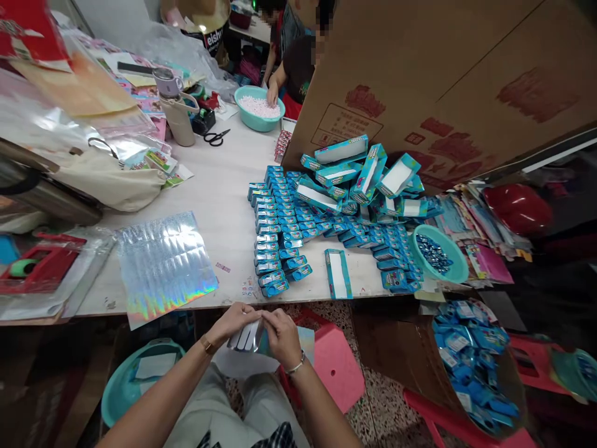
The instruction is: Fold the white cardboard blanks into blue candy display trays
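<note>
Above my lap, close to the table's front edge, my left hand [239, 322] and my right hand [282, 336] pinch a shiny silvery sheet [247, 338] between them. Its near part looks divided into pale strips, and a glossy bluish part shows beyond my right hand. The fingertips of both hands almost meet, so what lies right between them is hidden. A larger holographic sheet [165, 264] with creased rows lies on the table to the left, overhanging the edge. Ahead of my hands stand rows of small blue boxes [270, 249]. One open blue tray box [338, 274] lies right of them.
Empty blue tray boxes [364, 171] pile against a big cardboard carton [443, 81]. A teal basin [441, 254] holds small blue wrapped pieces. Below are a pink stool [338, 367] and a carton of blue packs [471, 367]. Across the table, another person's hand [273, 93] reaches into a basin.
</note>
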`<state>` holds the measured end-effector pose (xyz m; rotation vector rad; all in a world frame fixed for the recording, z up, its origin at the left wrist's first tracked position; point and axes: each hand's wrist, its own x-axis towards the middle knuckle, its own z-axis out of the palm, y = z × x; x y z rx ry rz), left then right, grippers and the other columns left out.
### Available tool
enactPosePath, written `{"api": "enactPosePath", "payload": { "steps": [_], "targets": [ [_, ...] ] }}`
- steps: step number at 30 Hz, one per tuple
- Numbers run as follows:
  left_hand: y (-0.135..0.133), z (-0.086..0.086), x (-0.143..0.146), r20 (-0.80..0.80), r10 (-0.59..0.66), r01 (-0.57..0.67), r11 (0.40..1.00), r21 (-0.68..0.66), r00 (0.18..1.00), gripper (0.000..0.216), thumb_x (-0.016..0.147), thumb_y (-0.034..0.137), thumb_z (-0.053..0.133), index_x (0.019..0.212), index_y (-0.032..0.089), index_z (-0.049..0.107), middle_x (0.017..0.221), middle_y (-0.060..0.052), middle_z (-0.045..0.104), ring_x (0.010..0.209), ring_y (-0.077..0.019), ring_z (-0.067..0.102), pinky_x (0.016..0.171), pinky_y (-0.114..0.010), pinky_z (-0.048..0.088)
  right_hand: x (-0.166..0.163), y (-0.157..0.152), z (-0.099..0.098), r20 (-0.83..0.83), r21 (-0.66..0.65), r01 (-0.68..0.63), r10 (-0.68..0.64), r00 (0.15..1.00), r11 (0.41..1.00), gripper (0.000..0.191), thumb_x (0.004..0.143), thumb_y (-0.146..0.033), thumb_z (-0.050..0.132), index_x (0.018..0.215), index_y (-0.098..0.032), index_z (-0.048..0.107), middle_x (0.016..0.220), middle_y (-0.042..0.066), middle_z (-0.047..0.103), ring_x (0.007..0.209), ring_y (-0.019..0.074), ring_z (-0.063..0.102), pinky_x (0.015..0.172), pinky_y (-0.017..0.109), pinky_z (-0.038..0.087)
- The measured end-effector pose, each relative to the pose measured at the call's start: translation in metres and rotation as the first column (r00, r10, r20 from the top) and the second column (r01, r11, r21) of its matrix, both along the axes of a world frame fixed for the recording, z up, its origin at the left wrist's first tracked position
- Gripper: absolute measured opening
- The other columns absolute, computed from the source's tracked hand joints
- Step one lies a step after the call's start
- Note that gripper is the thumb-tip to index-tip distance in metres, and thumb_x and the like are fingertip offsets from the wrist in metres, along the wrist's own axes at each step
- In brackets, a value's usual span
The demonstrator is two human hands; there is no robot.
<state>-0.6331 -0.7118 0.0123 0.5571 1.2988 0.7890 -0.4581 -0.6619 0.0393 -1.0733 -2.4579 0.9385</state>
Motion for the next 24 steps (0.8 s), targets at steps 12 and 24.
{"api": "enactPosePath", "payload": {
  "steps": [12, 24],
  "targets": [
    [0.002, 0.008, 0.048, 0.035, 0.165, -0.163, 0.986, -0.044, 0.986, 0.057, 0.061, 0.065, 0.065, 0.047, 0.020, 0.034, 0.044, 0.007, 0.033, 0.042, -0.0057, 0.023, 0.044, -0.024, 0.016, 0.045, 0.001, 0.008, 0.121, 0.212, -0.192, 0.170, 0.978, 0.958, 0.039, 0.085, -0.017, 0.050, 0.122, -0.026, 0.057, 0.107, 0.008, 0.062, 0.094, 0.0214, 0.055, 0.082, 0.036, 0.041],
    [-0.009, -0.029, 0.036, -0.180, 0.343, -0.315, 0.934, 0.169, 0.922, 0.043, 0.064, 0.053, 0.068, 0.081, 0.013, 0.064, 0.065, 0.001, 0.056, 0.059, -0.0119, 0.046, 0.057, -0.023, 0.034, 0.029, -0.001, 0.007, -0.242, -0.216, 0.242, -0.292, 0.925, 0.946, 0.018, 0.089, -0.026, 0.044, 0.082, -0.019, 0.059, 0.075, 0.001, 0.060, 0.071, 0.0139, 0.053, 0.066, 0.025, 0.041]
  ]
}}
